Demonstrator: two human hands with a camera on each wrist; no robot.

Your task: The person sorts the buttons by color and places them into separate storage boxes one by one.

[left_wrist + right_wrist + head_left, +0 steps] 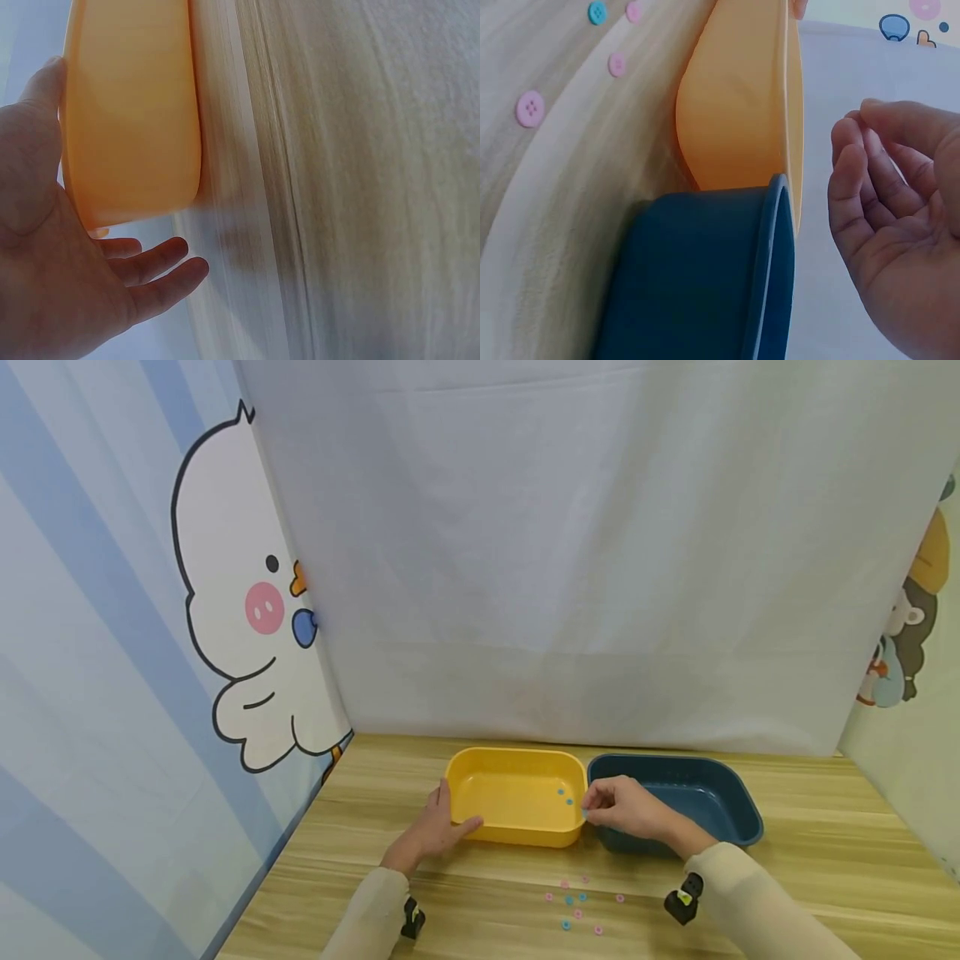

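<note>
My right hand (628,808) is over the seam where the yellow tub (517,837) and the dark blue tub (708,768) meet. Between its thumb and fingertips it pinches a small blue button (585,812); the right wrist view does not show the button. My left hand (431,831) rests against the near left corner of the yellow tub, thumb at the front rim, the other fingers loosely extended along the left side. Inside the yellow tub lie two blue buttons (569,802). Several pink buttons (598,930) and blue buttons (566,925) are scattered on the table before the tubs.
The wood-grain table (322,877) carries both tubs side by side near its back edge. A pale grey curtain (570,568) hangs right behind them. Printed cloth walls (97,652) stand at the left and right.
</note>
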